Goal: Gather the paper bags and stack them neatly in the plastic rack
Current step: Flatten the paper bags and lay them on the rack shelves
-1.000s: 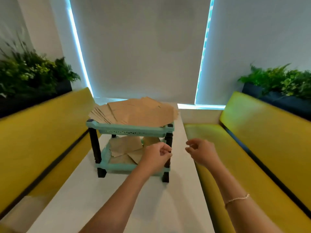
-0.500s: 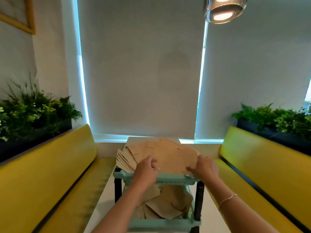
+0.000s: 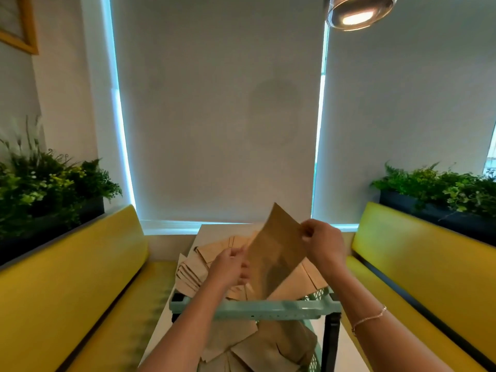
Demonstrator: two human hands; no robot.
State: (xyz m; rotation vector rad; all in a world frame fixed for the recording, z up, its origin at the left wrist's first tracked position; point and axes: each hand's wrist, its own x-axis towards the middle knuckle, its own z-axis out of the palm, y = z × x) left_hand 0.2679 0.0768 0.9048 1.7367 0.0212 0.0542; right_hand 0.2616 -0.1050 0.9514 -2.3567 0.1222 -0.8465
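Here both hands, left hand (image 3: 230, 267) and right hand (image 3: 322, 244), pinch one light, floppy paper bag (image 3: 276, 251) by its edges above the plastic rack (image 3: 268, 310).

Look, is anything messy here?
Yes. The paper bags on the top shelf are fanned out crookedly instead of stacked, and the bags on the lower shelf lie jumbled at different angles.

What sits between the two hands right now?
In the head view, one lifted paper bag spans between the left hand and right hand, pinched by both.
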